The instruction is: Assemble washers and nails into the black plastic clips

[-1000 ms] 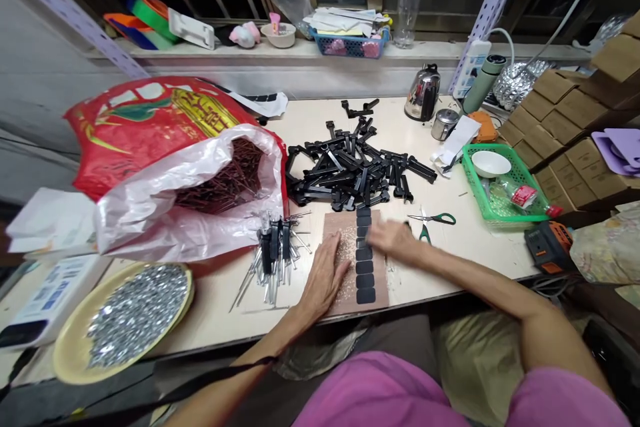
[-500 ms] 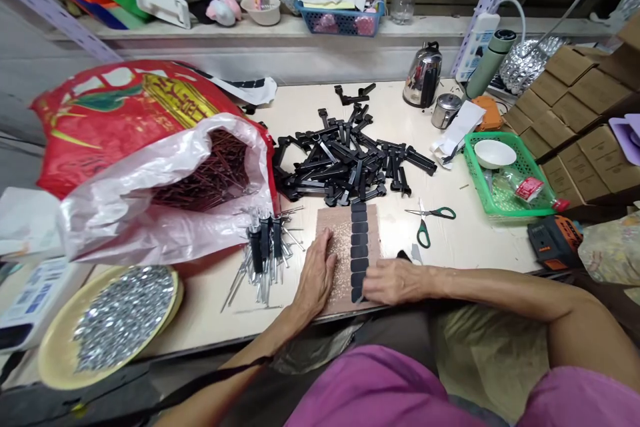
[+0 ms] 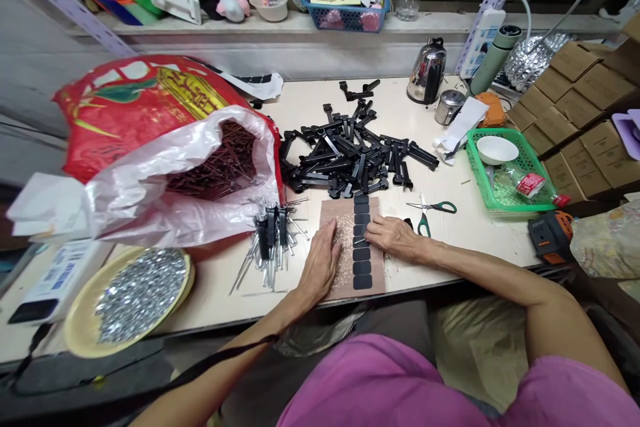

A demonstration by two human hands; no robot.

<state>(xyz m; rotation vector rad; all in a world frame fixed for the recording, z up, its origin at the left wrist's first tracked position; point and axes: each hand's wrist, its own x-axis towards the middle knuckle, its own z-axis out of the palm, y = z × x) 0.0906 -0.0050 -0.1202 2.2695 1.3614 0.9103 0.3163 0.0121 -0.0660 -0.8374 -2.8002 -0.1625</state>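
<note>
A brown board (image 3: 345,280) lies at the table's front edge, its surface flecked with pale marks. Down its right half runs a strip of black rounded pads (image 3: 362,267). Across the board's left edge my left hand (image 3: 321,260) rests flat, fingers extended and holding nothing. My right hand (image 3: 395,238) is closed in a pinch over the strip's middle. From its fingertips a thin metal piece (image 3: 359,241) points left across the pads; its exact kind is unclear. Left of the board, black plastic parts (image 3: 271,230) lie on a bunch of long metal pins (image 3: 270,270).
Behind the board is a heap of black plastic parts (image 3: 345,153). Scissors (image 3: 425,213) lie to the right, near a green basket (image 3: 500,197). A red sack (image 3: 145,100) of dark rods and a yellow bowl (image 3: 80,330) of shiny metal pieces stand left.
My right hand has moved away from me along the black strip, from its near end to about its middle. My left hand stays on the board. The view has shifted slightly.
</note>
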